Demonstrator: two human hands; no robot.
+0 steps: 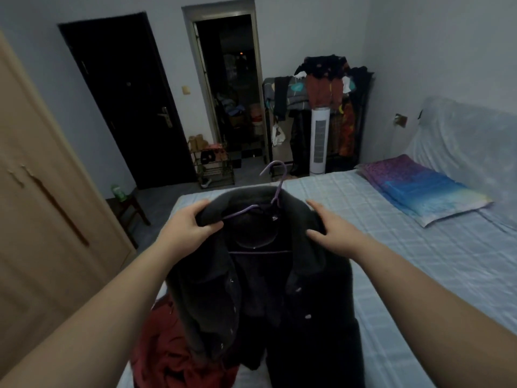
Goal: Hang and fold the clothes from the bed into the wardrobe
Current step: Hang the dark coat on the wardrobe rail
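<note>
both forearms reach fwd over the bed (pixel 405 247). left hand (pixel 187 228) grips the dark jacket (pixel 260 303) by its collar; right hand (pixel 333 228) lies open on the other shoulder. purple hanger (pixel 275 189) sits inside, jacket held up over the bed. settle both shoulders evenly on the hanger, then take it by the hook to the wardrobe (pixel 42 219).
</note>
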